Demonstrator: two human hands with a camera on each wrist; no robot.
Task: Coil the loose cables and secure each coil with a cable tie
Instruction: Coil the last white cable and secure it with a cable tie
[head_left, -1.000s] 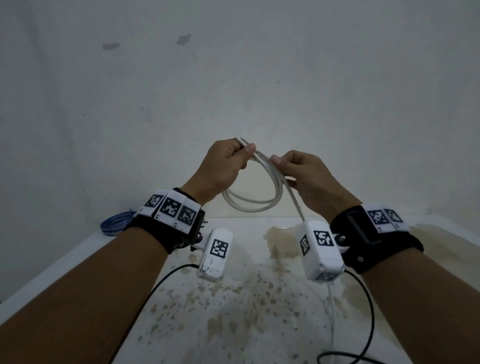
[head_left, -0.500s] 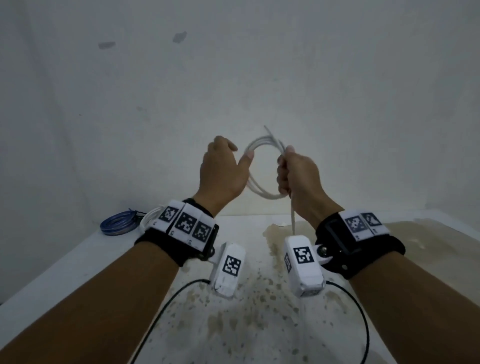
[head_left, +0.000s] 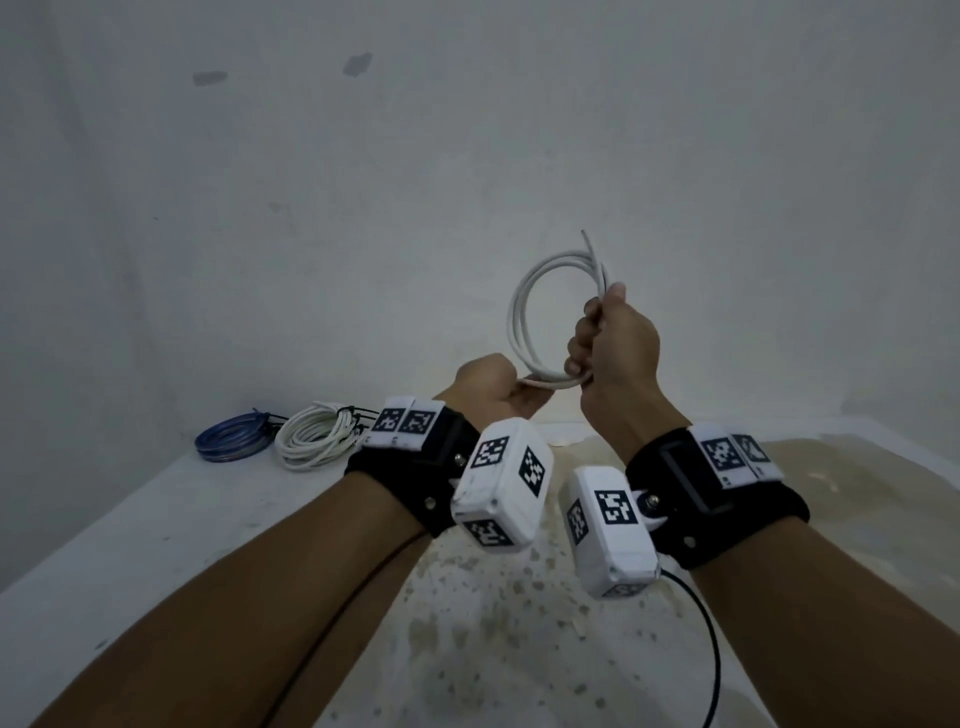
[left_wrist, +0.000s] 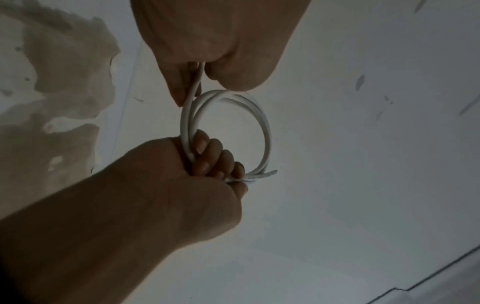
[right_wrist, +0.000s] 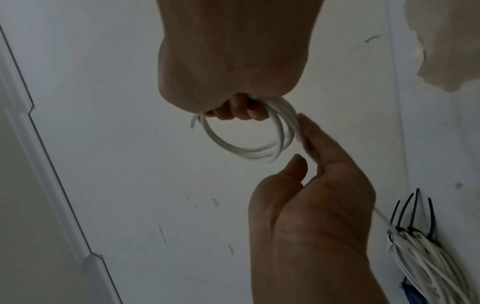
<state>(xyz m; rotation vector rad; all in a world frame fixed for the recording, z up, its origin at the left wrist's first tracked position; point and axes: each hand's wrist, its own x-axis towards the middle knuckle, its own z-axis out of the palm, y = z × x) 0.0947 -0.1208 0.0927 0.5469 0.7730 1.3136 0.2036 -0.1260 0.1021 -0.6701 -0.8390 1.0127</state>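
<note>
My right hand (head_left: 597, 338) is raised above the table and grips a small coil of white cable (head_left: 517, 317) in its fist. One cut end sticks up past the thumb. In the right wrist view the right hand (right_wrist: 233, 111) has its fingers curled through the coil (right_wrist: 249, 152). My left hand (head_left: 498, 387) sits lower and to the left, at the coil's bottom. In the left wrist view the left hand (left_wrist: 205, 92) pinches one strand of the coil (left_wrist: 267, 131) between thumb and forefinger, and the right hand (left_wrist: 213, 162) clasps the far side.
A tied white coil (head_left: 317, 439) with black cable ties (right_wrist: 415, 209) and a blue coil (head_left: 234, 441) lie at the table's back left by the wall. The white table (head_left: 493, 623) is stained brown. A black camera lead (head_left: 711, 649) hangs below my right wrist.
My right hand rose with the coil, and the tail that hung down is now drawn into the loop. My left hand dropped from beside the coil to its bottom.
</note>
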